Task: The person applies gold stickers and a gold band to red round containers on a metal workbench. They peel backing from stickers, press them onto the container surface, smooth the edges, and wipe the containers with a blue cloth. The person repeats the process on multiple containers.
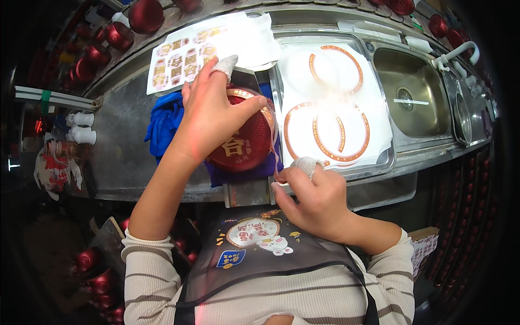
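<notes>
A glossy dark-red round vessel (248, 146) with gold lettering lies on a purple cloth (219, 174). My left hand (219, 105), a white finger cover on one finger, spreads over its upper side, the thumb on the gold-and-red band near the rim. A thin strip (274, 156) runs from that rim down to my right hand (313, 191), which pinches its lower end between thumb and a finger. My right hand also wears a white finger cover. Right of the vessel, curved orange-red decal strips (341, 156) lie on white sheets in a metal tray (390, 162).
A sheet of gold decals (162, 73) lies at the upper left, a blue cloth (164, 122) below it. To the right are a steel sink (410, 93) and a white faucet (459, 53). More red vessels (118, 35) stand beyond the metal counter (122, 162).
</notes>
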Action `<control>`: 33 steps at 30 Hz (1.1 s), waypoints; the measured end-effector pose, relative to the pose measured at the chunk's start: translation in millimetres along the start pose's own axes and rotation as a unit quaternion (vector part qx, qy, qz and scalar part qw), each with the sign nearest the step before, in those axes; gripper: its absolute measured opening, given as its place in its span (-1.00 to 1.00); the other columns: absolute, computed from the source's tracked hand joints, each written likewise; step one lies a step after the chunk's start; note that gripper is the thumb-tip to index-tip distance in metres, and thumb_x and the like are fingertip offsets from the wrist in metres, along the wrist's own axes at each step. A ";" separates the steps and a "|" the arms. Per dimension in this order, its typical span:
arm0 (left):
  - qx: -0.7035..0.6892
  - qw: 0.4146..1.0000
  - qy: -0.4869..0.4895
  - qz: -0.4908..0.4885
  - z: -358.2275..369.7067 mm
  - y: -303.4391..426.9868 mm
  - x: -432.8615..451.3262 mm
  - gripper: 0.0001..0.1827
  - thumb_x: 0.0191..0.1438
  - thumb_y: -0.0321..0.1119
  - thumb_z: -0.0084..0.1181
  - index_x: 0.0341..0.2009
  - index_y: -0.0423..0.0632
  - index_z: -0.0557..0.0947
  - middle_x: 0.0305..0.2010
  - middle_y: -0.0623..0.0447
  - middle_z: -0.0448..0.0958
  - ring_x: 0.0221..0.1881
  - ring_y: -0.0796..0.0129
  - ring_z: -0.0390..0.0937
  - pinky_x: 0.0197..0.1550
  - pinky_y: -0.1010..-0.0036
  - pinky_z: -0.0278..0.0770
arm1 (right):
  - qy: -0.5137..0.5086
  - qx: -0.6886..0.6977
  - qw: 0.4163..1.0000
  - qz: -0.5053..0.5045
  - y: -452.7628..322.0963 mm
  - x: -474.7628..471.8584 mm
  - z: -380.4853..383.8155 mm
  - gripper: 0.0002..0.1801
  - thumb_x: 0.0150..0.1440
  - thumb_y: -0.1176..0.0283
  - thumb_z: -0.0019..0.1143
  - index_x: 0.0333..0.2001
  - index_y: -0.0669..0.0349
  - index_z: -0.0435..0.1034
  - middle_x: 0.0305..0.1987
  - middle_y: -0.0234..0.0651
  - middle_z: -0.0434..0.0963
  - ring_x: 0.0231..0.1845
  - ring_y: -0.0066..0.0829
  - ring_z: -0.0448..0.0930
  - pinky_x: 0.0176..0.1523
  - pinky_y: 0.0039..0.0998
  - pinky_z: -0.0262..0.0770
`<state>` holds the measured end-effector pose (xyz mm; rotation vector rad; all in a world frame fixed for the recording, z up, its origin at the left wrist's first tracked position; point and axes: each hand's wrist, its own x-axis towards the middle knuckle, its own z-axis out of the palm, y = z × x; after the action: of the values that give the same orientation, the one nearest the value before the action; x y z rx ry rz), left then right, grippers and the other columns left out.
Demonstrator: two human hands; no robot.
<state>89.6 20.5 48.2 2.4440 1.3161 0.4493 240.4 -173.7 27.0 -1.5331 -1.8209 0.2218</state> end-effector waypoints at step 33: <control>-0.004 0.996 0.092 -0.013 37.6 33.2 -136.6 -0.12 -0.18 -0.10 0.57 0.23 -0.13 0.48 0.25 -0.12 0.30 0.29 -0.10 0.21 0.24 -0.02 0.11 | -0.079 0.349 0.907 0.221 57.7 36.0 46.1 -0.37 0.13 0.29 0.43 0.20 0.29 0.37 -0.16 -0.33 0.59 -0.52 -0.76 0.40 -0.45 -0.64 0.31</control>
<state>58.4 -117.0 12.5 2.4227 1.4138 0.6855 256.2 -110.7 -23.3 -1.3818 -1.2510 1.1135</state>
